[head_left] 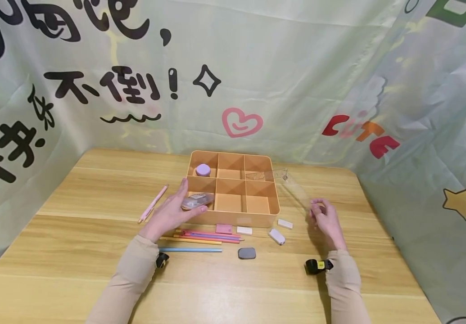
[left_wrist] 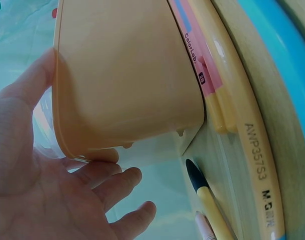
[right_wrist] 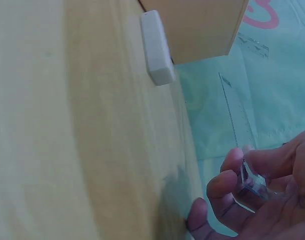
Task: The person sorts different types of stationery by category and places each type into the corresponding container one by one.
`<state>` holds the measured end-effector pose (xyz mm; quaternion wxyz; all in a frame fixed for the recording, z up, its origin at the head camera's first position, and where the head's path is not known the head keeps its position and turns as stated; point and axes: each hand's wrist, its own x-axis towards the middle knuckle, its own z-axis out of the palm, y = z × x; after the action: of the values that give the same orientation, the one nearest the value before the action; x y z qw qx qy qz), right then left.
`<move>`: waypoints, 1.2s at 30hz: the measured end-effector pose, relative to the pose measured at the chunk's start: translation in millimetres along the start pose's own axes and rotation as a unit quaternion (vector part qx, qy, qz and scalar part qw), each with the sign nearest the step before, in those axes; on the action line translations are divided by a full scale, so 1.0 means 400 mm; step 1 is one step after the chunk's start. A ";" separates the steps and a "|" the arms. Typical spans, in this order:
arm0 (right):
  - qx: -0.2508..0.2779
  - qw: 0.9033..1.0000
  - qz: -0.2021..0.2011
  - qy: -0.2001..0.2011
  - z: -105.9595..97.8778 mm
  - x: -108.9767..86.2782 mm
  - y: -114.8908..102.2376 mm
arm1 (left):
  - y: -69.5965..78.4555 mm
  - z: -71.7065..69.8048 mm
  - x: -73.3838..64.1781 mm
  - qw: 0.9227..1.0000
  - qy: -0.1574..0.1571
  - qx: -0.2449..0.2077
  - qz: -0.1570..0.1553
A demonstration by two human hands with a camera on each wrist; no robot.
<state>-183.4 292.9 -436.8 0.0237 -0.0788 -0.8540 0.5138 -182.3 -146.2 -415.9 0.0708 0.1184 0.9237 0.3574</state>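
Observation:
My left hand (head_left: pixel 169 211) rests at the front left corner of an orange six-compartment organizer box (head_left: pixel 233 219). In the left wrist view its thumb touches the rim and its other fingers spread loosely beside the side wall. Close to that thumb, a clear-cased correction tape (head_left: pixel 197 200) sits in the front left compartment. My right hand (head_left: pixel 327 220), right of the box, pinches one end of a clear ruler (head_left: pixel 297 191) between thumb and fingers. At the ruler's far end, a second clear marked strip (head_left: pixel 266 175) reaches over the back right compartment.
A purple round-topped item (head_left: pixel 202 170) occupies the back left compartment. Before the box lie several colored pencils (head_left: pixel 208 237), a blue pencil (head_left: pixel 192 249), a pink eraser (head_left: pixel 223 229), white erasers (head_left: pixel 244 231) and a grey eraser (head_left: pixel 246 253). Pink pens (head_left: pixel 153 204) lie left; a printed curtain (head_left: pixel 297 81) hangs behind.

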 end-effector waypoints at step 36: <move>0.074 0.991 -0.083 0.076 -0.024 0.032 -0.114 | -0.001 0.000 0.000 1.000 -0.005 -0.008 0.001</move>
<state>-199.9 282.1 -392.5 0.1371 -0.0443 -0.8129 0.5643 -182.4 -146.5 -416.1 0.0757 0.1202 0.9206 0.3638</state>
